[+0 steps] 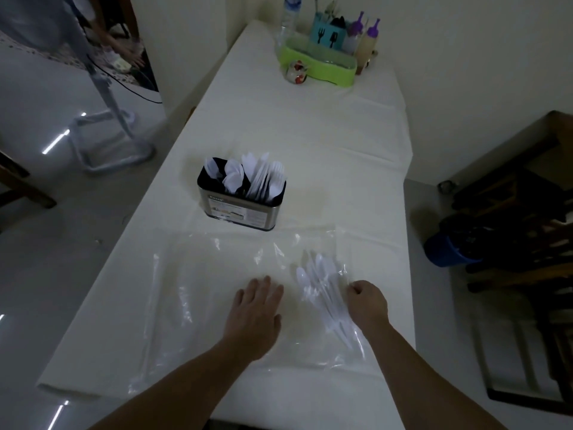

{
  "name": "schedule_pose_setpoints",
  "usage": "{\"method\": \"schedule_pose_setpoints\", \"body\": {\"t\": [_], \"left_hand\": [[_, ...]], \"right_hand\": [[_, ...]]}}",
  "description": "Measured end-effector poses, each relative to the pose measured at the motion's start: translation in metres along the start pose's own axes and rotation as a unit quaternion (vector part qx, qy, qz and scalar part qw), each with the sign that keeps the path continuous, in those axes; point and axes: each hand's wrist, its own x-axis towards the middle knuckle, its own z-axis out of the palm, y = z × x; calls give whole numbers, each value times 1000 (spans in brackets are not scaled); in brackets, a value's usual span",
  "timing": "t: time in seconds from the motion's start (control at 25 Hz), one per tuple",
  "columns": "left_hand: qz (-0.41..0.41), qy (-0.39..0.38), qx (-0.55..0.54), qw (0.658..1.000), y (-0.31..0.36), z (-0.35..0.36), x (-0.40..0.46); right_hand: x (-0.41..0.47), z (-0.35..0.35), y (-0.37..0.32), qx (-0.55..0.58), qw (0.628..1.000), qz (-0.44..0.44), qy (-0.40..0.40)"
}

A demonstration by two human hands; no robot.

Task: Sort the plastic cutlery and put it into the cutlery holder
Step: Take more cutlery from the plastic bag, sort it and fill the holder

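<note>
A metal cutlery holder [238, 209] stands mid-table, holding several white plastic spoons, knives and forks [257, 178]. In front of it lies a clear plastic sheet [192, 293] with a pile of white plastic cutlery [322, 290] on its right part. My left hand [255, 308] rests flat on the sheet, fingers straight, just left of the pile. My right hand [367, 302] is on the pile's right side with fingers curled; whether it pinches the plastic or a piece of cutlery I cannot make out.
The long table [310, 135] has a white cover. At its far end stand a green tray [319, 62], a teal utensil caddy [328, 34], bottles and a small glass ornament [297, 71]. A fan stand [105, 119] is on the floor left, dark furniture right.
</note>
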Motion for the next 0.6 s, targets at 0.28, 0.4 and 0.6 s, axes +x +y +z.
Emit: {"method": "schedule_pose_setpoints", "body": {"t": [0.28, 0.4, 0.6], "left_hand": [[21, 9, -6, 1000, -17, 9, 0], [23, 0, -21, 1000, -19, 2, -2], [-6, -7, 22, 1000, -31, -9, -17]], "right_hand": [[-49, -35, -31, 115, 989, -92, 9], [-72, -48, -51, 137, 983, -124, 3], [-96, -45, -71, 96, 986, -133, 22]]}}
